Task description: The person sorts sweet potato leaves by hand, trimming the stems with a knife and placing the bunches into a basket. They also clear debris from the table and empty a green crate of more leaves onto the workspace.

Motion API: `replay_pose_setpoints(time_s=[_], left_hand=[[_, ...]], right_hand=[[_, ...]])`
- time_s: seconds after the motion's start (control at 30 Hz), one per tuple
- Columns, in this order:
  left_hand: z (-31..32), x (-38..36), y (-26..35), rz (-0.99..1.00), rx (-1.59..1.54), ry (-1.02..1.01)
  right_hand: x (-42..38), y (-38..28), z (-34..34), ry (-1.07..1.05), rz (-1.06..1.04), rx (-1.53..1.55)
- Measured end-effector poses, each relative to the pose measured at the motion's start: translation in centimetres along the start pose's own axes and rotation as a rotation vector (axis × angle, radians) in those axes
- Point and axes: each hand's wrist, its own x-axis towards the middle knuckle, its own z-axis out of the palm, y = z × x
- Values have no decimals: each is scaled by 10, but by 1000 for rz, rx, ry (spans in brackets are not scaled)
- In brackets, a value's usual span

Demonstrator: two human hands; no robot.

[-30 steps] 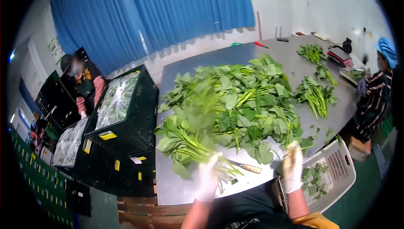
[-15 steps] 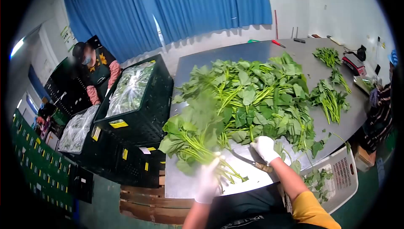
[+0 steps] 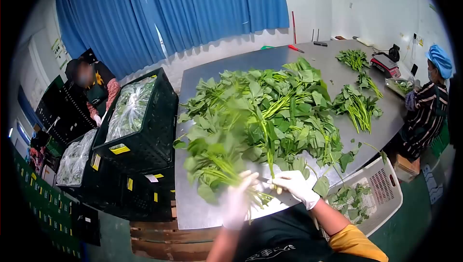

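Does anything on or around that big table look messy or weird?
Just a bit untidy: one leaf dangles by the rim of the pale basket, on a thin stem crossing the edge of the metal table. It looks odd because most leaves sit together in the big leafy pile. I see nothing clearly broken.

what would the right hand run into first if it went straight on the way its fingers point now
Beyond the stem it seems to touch, the right hand would probably meet the left hand, which grips a bunch of greens; depth between the hands is unclear.
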Motion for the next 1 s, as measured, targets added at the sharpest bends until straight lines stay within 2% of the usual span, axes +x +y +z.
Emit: replay_pose_setpoints(time_s=[0.03, 0.07, 0.17, 0.2, 0.33, 0.43, 0.5, 0.57, 0.6, 0.63, 0.7, 0.73, 0.77, 0.8, 0.83, 0.9, 0.97, 1.0], left_hand=[[2, -1, 3, 142, 181, -93], [6, 2, 8, -161, -103, 6], [8, 2, 7, -106, 34, -9], [6, 4, 5, -190, -110, 11], [0, 4, -11, -151, -46, 19], [1, 4, -21, -138, -5, 44], [7, 1, -15, -151, 40, 83], [11, -3, -3, -169, -4, 103], [22, -6, 14, -250, -74, 127], [9, -3, 4, -254, -75, 128], [-26, 6, -25, 687, 1014, -14], [0, -3, 3, 121, 315, 201], [4, 2, 23, -100, -184, 397], [-15, 5, 23, -33, -163, 385], [-33, 10, 19, 35, -140, 372], [-48, 19, 16, 70, -437, 480], [-45, 17, 21, 58, -443, 441], [-50, 17, 15, 34, -451, 356]], right_hand=[[-3, 5, 2, -36, -24, 2], [-1, 21, -2, -99, -95, -73], [-7, 25, 5, -168, 29, -157], [-8, 26, 6, -174, 28, -155], [-9, 27, 11, -207, 93, -249], [-7, 17, 18, -37, -136, -197], [-2, 31, 21, 27, -146, -266], [-3, 36, 24, 181, -159, -126], [-5, 34, 23, 196, -176, -52], [-9, 31, 20, 196, -171, -52], [-18, 24, 9, 256, -180, 149], [-28, 9, 2, 382, -301, 80], [-28, 18, -14, 403, -229, 577], [-23, 29, -35, 511, -435, 705], [-15, 32, -53, 612, -482, 983], [-11, 13, -69, 402, -491, 970], [14, 3, -71, 331, -315, 585], [30, -11, -66, 303, -221, 366]])
